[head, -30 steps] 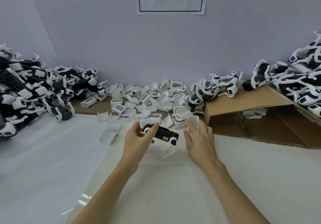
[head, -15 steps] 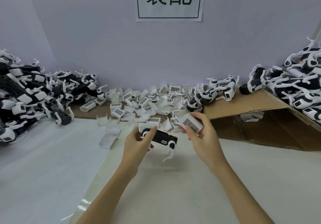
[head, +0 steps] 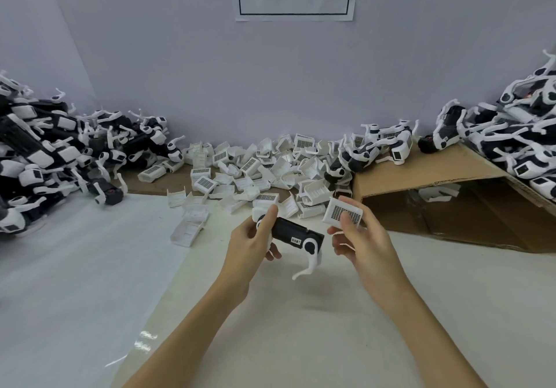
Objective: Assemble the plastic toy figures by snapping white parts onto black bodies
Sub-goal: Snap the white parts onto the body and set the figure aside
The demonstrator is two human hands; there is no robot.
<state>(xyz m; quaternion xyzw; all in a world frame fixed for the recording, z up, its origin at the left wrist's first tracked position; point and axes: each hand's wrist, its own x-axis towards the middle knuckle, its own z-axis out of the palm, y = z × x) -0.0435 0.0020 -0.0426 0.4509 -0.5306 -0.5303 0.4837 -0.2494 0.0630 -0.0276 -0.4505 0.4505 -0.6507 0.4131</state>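
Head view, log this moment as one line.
left hand: grips black plastic body | right hand: pinches white grilled plastic cover | parts apart

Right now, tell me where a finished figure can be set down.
Free: the white sheet between the left pile and the left hand, plus the near surface around both forearms. Crowded: the loose white parts along the wall.

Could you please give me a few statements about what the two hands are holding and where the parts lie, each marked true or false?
1. The left hand holds a black body. True.
2. The right hand is empty. False: it pinches a white cover with a dark grid pattern.
3. The white cover is already snapped onto the black body. False: the two are apart.
4. A heap of loose white covers lies against the back wall. True.
5. The cardboard sheet lies to the left. False: it lies on the right.
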